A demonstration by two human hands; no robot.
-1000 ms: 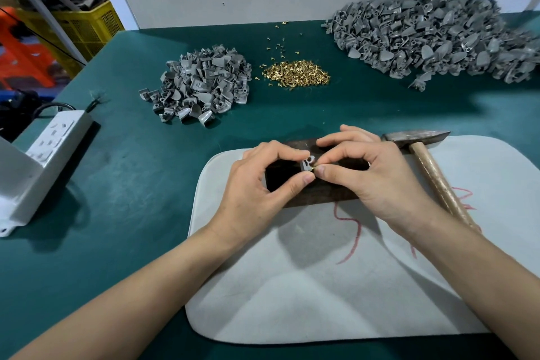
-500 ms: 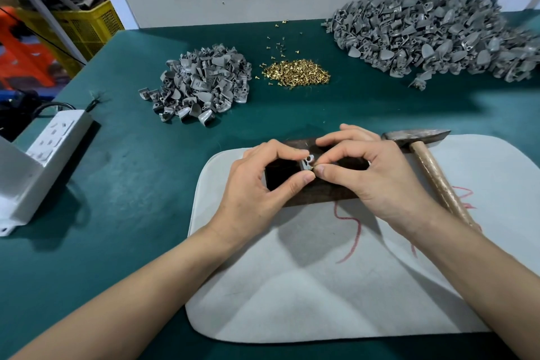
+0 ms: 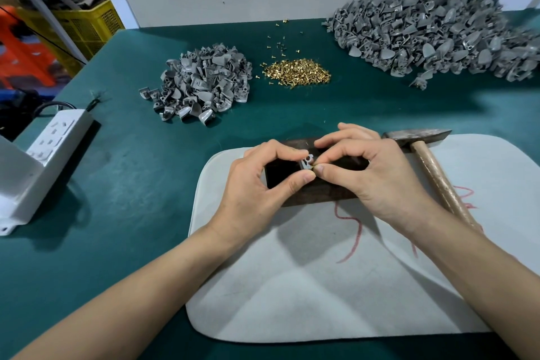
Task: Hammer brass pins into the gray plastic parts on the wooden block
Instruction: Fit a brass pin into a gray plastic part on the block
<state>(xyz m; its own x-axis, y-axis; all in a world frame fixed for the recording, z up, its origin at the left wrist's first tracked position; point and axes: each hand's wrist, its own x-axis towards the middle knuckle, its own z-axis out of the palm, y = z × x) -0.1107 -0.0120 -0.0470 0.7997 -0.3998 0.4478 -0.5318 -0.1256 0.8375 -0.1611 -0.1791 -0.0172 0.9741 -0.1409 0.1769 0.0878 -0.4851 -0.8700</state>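
A dark wooden block (image 3: 317, 190) lies on a grey felt mat (image 3: 321, 286). Over the block, my left hand (image 3: 257, 184) pinches a small gray plastic part (image 3: 306, 161) between thumb and forefinger. My right hand (image 3: 371, 175) pinches a brass pin (image 3: 313, 167) at the part's right side. A wooden-handled hammer (image 3: 429, 166) lies on the mat, just right of my right hand, its steel head at the block's far right end. Much of the block is hidden under both hands.
A heap of brass pins (image 3: 298, 71) sits mid-table on the green surface, with a small pile of gray parts (image 3: 201, 83) to its left and a large pile (image 3: 438, 35) at the back right. A white power strip (image 3: 55, 131) and bracket stand at the left edge.
Almost nothing: both hands stay over the block, with only slight finger shifts around the gray part and pin.
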